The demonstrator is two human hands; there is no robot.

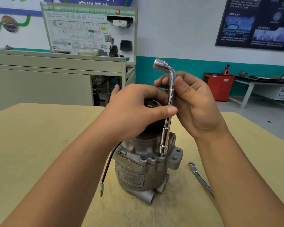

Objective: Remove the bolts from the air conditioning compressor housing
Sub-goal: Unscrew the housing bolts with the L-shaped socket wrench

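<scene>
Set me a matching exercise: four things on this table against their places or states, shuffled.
Things:
1. socket wrench
2. ring spanner
3. compressor
4. cable

States:
a. lies flat on the table
b. stands on end under the left hand
c. trails down beside the housing
d. upright, held by the right hand

Pairs: 1-d, 2-a, 3-b, 4-c

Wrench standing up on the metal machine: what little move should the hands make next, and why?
Probably twist the wrench a little to start loosening. Its lower end already sits over a bolt on the compressor, the right hand grips the shaft, and the left hand holds the compressor's top, thumb against the wrench.
</scene>
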